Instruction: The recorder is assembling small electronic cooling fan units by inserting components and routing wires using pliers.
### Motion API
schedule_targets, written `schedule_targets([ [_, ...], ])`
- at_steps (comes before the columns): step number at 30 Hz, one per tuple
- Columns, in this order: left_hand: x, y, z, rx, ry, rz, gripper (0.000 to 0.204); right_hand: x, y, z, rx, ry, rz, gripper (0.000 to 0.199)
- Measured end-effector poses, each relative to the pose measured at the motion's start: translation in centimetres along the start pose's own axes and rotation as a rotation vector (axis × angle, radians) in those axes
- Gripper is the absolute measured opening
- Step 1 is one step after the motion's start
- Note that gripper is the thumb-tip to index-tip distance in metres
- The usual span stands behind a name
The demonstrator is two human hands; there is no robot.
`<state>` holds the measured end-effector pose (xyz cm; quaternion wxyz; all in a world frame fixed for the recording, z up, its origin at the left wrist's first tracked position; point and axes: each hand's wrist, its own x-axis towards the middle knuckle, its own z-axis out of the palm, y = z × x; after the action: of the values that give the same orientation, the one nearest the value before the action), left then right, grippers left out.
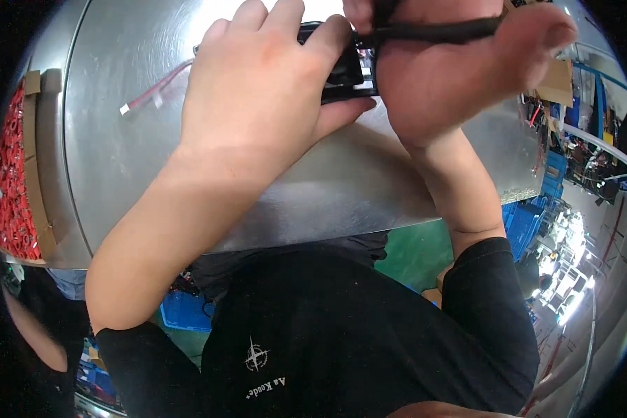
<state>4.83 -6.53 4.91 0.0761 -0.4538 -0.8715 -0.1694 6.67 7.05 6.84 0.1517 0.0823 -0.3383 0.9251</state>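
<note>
Both hands clutch a black plastic part [345, 66], left hand [258, 90] hiding most; right hand [446, 70] pinches a black strap [432, 31]; red-wired lead [153, 94] nearby.

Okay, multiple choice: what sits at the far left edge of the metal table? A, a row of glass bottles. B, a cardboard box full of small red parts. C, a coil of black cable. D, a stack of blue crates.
B: a cardboard box packed with small red parts sits at the left edge of the metal table, left of the person's left hand.
</note>
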Motion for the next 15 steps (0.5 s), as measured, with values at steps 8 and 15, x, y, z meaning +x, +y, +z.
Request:
schedule_targets([
  [8, 0.3, -0.2, 0.7, 0.059, 0.034, 0.016, 0.064, -0.4, -2.4, 0.1, -0.010, 0.156, 0.139, 0.113],
  [15, 1.6, -2.3, 1.9, -0.059, 0.036, 0.126, 0.067, 1.2, -3.5, -3.0, -0.082, 0.017, 0.294, 0.103],
])
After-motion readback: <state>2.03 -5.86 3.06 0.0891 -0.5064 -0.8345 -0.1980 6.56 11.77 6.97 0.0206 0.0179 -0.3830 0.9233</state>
